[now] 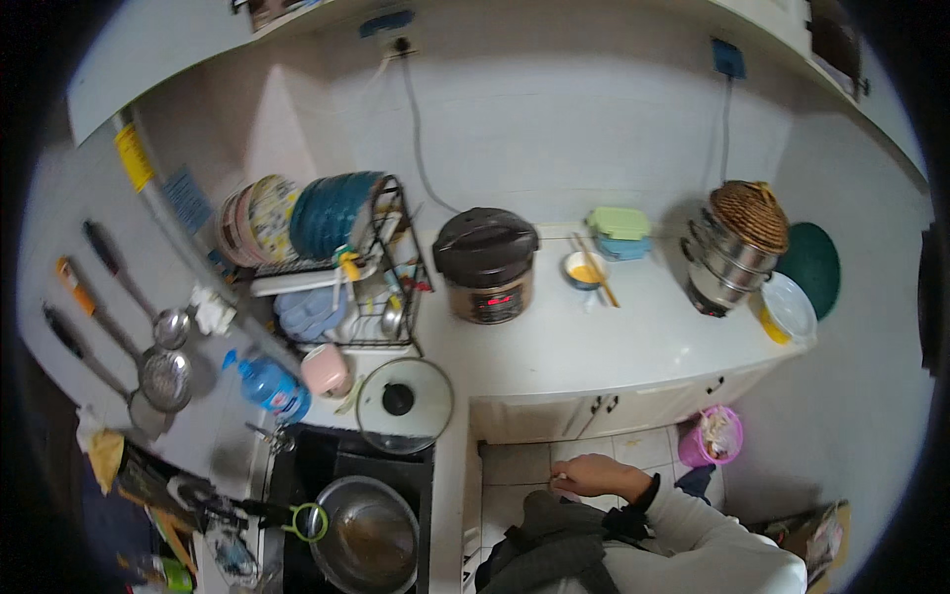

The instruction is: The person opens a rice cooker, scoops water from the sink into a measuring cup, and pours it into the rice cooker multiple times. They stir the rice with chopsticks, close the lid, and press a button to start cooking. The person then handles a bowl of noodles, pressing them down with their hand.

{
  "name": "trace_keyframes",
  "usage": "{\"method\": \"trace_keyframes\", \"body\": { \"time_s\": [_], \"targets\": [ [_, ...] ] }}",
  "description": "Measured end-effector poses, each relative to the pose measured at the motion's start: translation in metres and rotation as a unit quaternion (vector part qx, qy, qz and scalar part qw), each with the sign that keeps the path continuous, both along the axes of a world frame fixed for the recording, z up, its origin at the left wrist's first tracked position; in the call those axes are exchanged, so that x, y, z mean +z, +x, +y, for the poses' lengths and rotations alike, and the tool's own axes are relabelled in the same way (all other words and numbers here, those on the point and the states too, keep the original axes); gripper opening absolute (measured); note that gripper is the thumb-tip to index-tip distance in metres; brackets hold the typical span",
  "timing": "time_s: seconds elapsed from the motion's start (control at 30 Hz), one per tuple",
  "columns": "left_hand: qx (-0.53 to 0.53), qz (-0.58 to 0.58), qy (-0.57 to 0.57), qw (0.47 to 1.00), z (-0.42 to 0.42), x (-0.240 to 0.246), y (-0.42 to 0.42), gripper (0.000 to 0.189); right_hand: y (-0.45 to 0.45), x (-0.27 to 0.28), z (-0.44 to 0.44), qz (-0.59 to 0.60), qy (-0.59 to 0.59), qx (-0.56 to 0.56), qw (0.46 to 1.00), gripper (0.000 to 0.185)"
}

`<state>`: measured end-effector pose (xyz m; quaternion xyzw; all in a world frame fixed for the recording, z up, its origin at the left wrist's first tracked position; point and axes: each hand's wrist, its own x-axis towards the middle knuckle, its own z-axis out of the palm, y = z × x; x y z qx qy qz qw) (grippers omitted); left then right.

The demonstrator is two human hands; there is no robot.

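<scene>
My right hand [592, 475] hangs low in front of my body, over the tiled floor, its fingers curled; whether something small is in it I cannot tell. My left hand is out of view. To the left, a metal pan [365, 534] with some brownish liquid or residue sits in the dark sink or hob area. A glass lid [404, 405] with a black knob lies beside it. On the white counter stand an electric pressure cooker [486, 266] with a lit display and a small bowl [584, 270] of yellow contents, with chopsticks [597, 270] across it.
A dish rack [378, 345] with plates, a pink cup [326, 370] and a blue pump bottle [274, 390] stand at the left. Lidded containers [619, 232] and a stacked steamer [724, 260] stand along the counter. A pink bin [692, 453] is on the floor.
</scene>
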<state>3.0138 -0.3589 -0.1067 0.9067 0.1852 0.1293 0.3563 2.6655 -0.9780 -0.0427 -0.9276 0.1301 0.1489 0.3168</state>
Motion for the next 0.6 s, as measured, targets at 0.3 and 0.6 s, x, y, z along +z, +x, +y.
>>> {"method": "trace_keyframes", "body": {
  "time_s": [0.3,0.6],
  "targets": [
    [0.097,-0.135,-0.33,0.929,-0.035,0.071,-0.091,0.019,0.019,0.025,0.005,-0.062,0.074,0.016,0.995,0.031],
    [0.067,-0.116,-0.56,0.818,-0.136,0.082,-0.148,0.011,0.021,0.022,-0.01,-0.006,0.109,-0.003,0.994,0.033]
  ]
}}
